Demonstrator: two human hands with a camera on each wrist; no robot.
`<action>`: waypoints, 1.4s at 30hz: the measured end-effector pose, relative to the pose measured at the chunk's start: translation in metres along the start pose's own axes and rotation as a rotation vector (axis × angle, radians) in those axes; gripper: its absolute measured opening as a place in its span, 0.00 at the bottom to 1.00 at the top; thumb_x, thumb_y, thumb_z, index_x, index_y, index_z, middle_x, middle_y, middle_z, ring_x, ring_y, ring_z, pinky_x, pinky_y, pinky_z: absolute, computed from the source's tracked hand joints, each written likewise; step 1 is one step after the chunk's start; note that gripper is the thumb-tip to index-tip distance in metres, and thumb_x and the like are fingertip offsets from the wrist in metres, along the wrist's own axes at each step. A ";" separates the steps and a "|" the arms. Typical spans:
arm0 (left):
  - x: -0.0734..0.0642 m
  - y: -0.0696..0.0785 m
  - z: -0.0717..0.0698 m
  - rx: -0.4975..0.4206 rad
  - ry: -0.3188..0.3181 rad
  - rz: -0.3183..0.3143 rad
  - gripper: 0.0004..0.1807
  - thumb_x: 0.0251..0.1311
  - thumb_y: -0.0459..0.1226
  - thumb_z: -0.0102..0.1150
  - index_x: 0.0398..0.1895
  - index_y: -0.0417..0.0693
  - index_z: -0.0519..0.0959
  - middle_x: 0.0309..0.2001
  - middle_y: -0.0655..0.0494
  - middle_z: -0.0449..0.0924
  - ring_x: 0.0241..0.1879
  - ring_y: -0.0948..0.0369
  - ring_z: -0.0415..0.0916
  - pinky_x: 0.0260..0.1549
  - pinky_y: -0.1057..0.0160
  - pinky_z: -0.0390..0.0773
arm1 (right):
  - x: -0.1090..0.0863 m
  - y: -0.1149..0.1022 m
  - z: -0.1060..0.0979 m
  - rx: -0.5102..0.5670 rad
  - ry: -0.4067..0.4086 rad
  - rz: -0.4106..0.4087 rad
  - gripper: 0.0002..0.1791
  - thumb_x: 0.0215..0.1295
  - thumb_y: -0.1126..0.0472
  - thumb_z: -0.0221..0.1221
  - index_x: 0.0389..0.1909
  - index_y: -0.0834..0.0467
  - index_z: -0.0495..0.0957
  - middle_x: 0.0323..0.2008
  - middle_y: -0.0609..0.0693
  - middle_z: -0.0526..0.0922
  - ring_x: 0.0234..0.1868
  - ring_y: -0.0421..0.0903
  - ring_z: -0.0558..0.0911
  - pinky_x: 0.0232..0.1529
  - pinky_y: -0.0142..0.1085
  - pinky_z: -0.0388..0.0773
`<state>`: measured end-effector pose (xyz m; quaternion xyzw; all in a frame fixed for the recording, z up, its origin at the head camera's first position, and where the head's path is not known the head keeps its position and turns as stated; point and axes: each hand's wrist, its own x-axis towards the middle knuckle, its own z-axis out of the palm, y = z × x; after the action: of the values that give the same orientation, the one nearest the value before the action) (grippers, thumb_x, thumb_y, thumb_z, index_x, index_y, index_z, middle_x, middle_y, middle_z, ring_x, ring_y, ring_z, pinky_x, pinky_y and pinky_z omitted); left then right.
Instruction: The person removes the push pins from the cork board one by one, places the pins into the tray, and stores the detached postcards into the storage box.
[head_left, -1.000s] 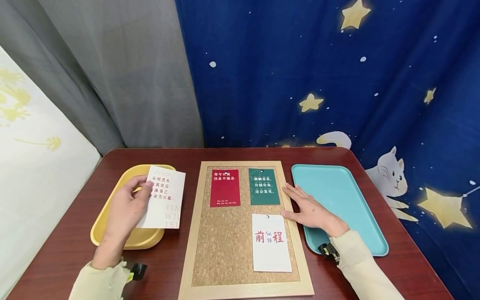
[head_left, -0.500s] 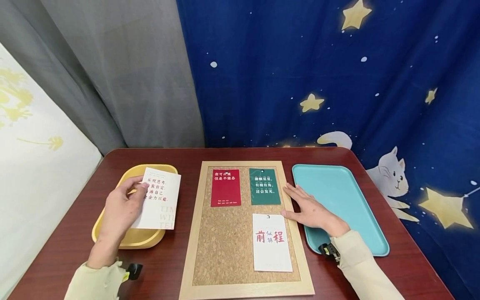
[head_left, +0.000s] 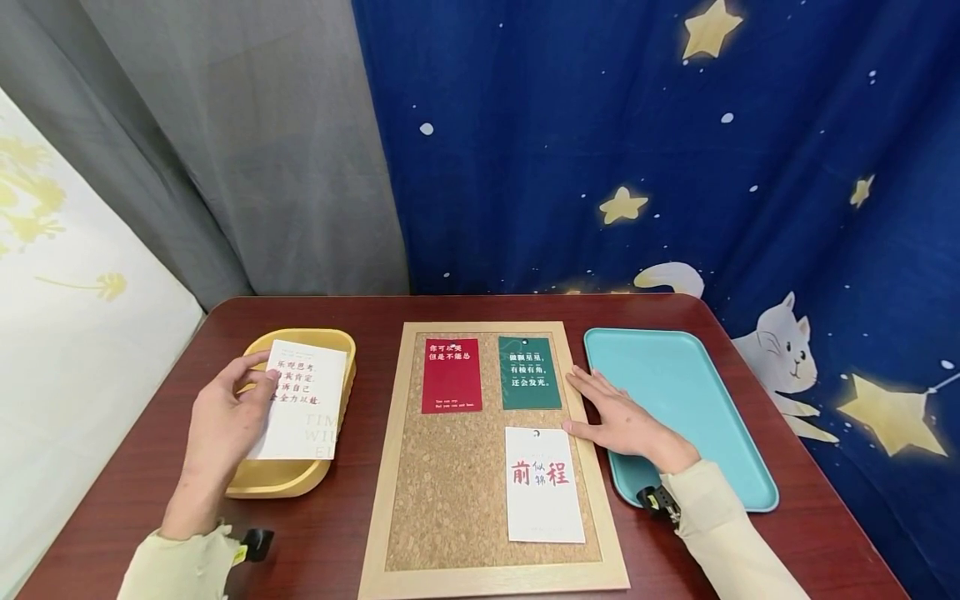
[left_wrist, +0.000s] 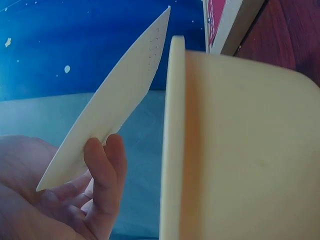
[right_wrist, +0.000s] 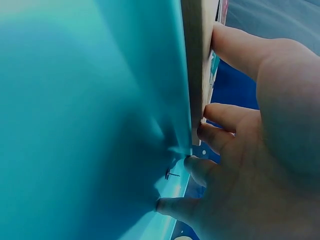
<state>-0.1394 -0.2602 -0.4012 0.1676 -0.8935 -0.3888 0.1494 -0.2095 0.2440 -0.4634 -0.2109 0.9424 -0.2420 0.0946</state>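
My left hand (head_left: 231, 417) pinches a white card (head_left: 311, 408) printed with red characters by its left edge, above the yellow tray (head_left: 277, 487). In the left wrist view, the card's plain back (left_wrist: 107, 110) faces the camera, fingertips against it and tilted over the tray's side (left_wrist: 172, 150). Fingers straight, my right hand (head_left: 626, 425) rests on the right wooden edge of the cork board (head_left: 442, 492). A red card (head_left: 452, 379) and a green card (head_left: 530, 375) lie along the board's top, and a white card (head_left: 543, 508) sits at its lower right.
The turquoise tray (head_left: 690, 392) stands right of the board, beneath my right hand and wrist. A small pushpin (right_wrist: 171, 174) shows in it in the right wrist view. All this stands on a dark red table (head_left: 382, 308), backed by grey and blue starry curtains (head_left: 525, 167).
My left hand has carried the white card to the left, further over the yellow tray. My right hand stays at the board's edge, and the cards on the board have not moved.
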 end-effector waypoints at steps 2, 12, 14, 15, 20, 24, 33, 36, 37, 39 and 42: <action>0.000 -0.002 -0.001 0.015 0.005 -0.012 0.26 0.77 0.47 0.50 0.75 0.52 0.72 0.53 0.41 0.85 0.30 0.73 0.74 0.28 0.73 0.71 | 0.000 0.000 0.000 0.001 -0.002 0.002 0.47 0.72 0.42 0.63 0.82 0.58 0.56 0.84 0.59 0.53 0.84 0.68 0.49 0.73 0.77 0.50; 0.001 -0.011 -0.004 0.067 0.025 -0.003 0.27 0.77 0.43 0.52 0.77 0.57 0.70 0.52 0.43 0.86 0.31 0.79 0.71 0.38 0.68 0.68 | -0.001 -0.001 -0.001 0.002 -0.007 -0.002 0.46 0.72 0.42 0.63 0.82 0.59 0.55 0.84 0.59 0.53 0.84 0.68 0.48 0.74 0.77 0.49; 0.002 -0.013 -0.005 0.073 0.023 -0.006 0.27 0.77 0.44 0.52 0.77 0.58 0.69 0.52 0.43 0.86 0.31 0.81 0.70 0.37 0.69 0.68 | -0.001 -0.001 -0.001 -0.001 -0.004 -0.005 0.46 0.72 0.43 0.63 0.82 0.59 0.56 0.83 0.59 0.53 0.83 0.69 0.49 0.74 0.76 0.49; 0.003 -0.014 -0.005 0.076 0.021 -0.010 0.28 0.77 0.44 0.52 0.77 0.58 0.69 0.53 0.43 0.86 0.31 0.81 0.70 0.37 0.69 0.69 | -0.001 -0.001 -0.001 -0.003 -0.003 -0.007 0.46 0.72 0.43 0.63 0.82 0.59 0.56 0.83 0.60 0.54 0.83 0.69 0.49 0.74 0.76 0.50; 0.004 -0.016 -0.006 0.083 0.014 -0.026 0.28 0.77 0.45 0.52 0.78 0.59 0.68 0.55 0.42 0.86 0.32 0.79 0.71 0.37 0.69 0.69 | -0.001 -0.001 0.000 -0.005 -0.001 -0.013 0.46 0.72 0.43 0.63 0.82 0.59 0.56 0.83 0.60 0.54 0.83 0.69 0.49 0.74 0.76 0.50; 0.004 -0.018 -0.007 0.084 0.008 -0.028 0.28 0.77 0.45 0.52 0.78 0.60 0.68 0.55 0.41 0.85 0.33 0.76 0.73 0.36 0.70 0.69 | -0.001 -0.001 0.000 -0.001 -0.003 -0.011 0.46 0.72 0.43 0.63 0.82 0.60 0.56 0.83 0.60 0.54 0.83 0.69 0.49 0.74 0.77 0.50; 0.002 -0.021 -0.008 0.089 0.016 -0.023 0.27 0.77 0.44 0.52 0.77 0.61 0.69 0.53 0.42 0.85 0.32 0.76 0.73 0.35 0.73 0.69 | 0.000 -0.001 -0.001 0.009 -0.007 0.000 0.46 0.72 0.43 0.63 0.82 0.59 0.55 0.84 0.59 0.53 0.83 0.69 0.49 0.74 0.76 0.49; 0.002 -0.022 -0.008 0.084 0.020 -0.011 0.27 0.77 0.43 0.52 0.77 0.61 0.70 0.52 0.42 0.85 0.30 0.78 0.72 0.35 0.74 0.69 | 0.000 -0.001 -0.001 0.006 -0.006 -0.001 0.47 0.72 0.43 0.63 0.82 0.59 0.55 0.84 0.59 0.53 0.84 0.68 0.48 0.74 0.77 0.48; 0.002 -0.022 -0.008 0.084 0.022 -0.006 0.27 0.77 0.43 0.53 0.77 0.61 0.70 0.52 0.42 0.85 0.30 0.78 0.71 0.34 0.75 0.69 | 0.000 -0.001 -0.001 0.004 -0.005 -0.002 0.47 0.72 0.43 0.63 0.82 0.59 0.55 0.84 0.59 0.53 0.84 0.68 0.49 0.74 0.77 0.49; 0.002 -0.023 -0.009 0.083 0.027 0.006 0.26 0.77 0.43 0.53 0.76 0.60 0.71 0.51 0.42 0.85 0.30 0.76 0.72 0.33 0.76 0.69 | 0.001 0.000 -0.001 -0.002 -0.004 -0.004 0.47 0.72 0.42 0.63 0.82 0.59 0.55 0.84 0.59 0.53 0.83 0.69 0.49 0.74 0.77 0.49; 0.001 -0.025 -0.009 0.080 0.036 0.024 0.25 0.77 0.42 0.53 0.74 0.60 0.73 0.49 0.44 0.85 0.28 0.72 0.72 0.31 0.75 0.67 | 0.001 0.000 0.000 -0.004 -0.004 -0.003 0.46 0.72 0.42 0.63 0.82 0.59 0.55 0.84 0.59 0.53 0.83 0.69 0.49 0.74 0.77 0.49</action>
<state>-0.1325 -0.2826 -0.4139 0.1697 -0.9074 -0.3481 0.1634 -0.2103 0.2437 -0.4630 -0.2132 0.9423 -0.2397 0.0957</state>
